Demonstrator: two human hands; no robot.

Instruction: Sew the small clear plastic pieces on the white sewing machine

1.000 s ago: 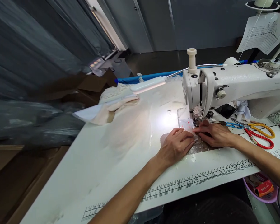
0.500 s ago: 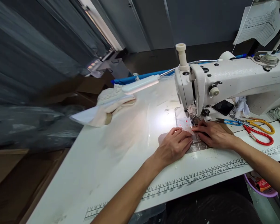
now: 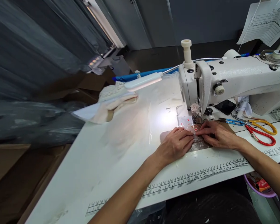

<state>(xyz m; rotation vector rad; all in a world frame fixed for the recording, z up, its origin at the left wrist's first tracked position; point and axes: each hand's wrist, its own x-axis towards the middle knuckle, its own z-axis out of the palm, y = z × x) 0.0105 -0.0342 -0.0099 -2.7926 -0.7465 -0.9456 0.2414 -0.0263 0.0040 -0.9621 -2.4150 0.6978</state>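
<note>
My left hand and my right hand lie side by side on the white table, just in front of the needle of a white sewing machine. Both press their fingertips together on a small clear piece with red marks that lies on the metal plate under the presser foot. The fingers of each hand are drawn close and pinch the piece's edge. The lamp's bright spot falls just left of the needle.
Red-handled and yellow-handled scissors and a blue thread snip lie right of my hands. Cream fabric is bunched at the table's far left under a white lamp bar. A printed ruler runs along the front edge. A purple bin sits below right.
My hands have stayed on the small piece at the needle, the right fingers shifting slightly toward me. The view has swung a little.
</note>
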